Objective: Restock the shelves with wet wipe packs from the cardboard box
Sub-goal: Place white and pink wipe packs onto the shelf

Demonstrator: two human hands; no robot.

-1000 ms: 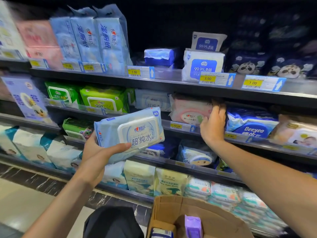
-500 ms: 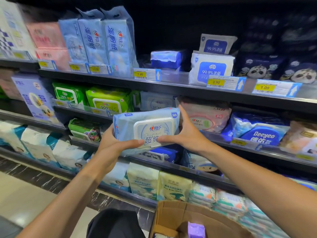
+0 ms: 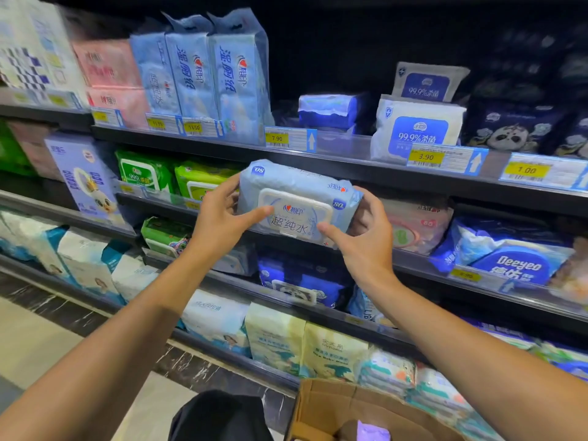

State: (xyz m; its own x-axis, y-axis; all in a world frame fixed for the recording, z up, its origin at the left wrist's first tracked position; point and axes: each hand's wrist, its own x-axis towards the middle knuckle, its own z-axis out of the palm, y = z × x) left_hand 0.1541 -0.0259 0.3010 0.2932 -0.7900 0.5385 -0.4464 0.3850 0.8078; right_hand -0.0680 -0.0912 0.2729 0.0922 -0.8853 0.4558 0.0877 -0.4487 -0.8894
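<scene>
A light blue wet wipe pack (image 3: 296, 198) with a white flip lid is held between both hands at the front of the second shelf (image 3: 318, 243). My left hand (image 3: 219, 218) grips its left end, thumb across the front. My right hand (image 3: 366, 237) grips its right end. The pack is tilted, its top edge under the shelf above. The open cardboard box (image 3: 337, 405) sits at the bottom edge, with a purple pack (image 3: 372, 431) showing inside.
Green packs (image 3: 178, 176) lie left of the held pack and a pink pack (image 3: 416, 224) lies right of it. The top shelf (image 3: 350, 168) carries tall blue packs and price tags. Lower shelves hold several more packs. Tiled floor at the lower left.
My right hand left the pink pack on the shelf and took the blue pack's right end. Both hands have since lifted the pack up and rightward to the second shelf.
</scene>
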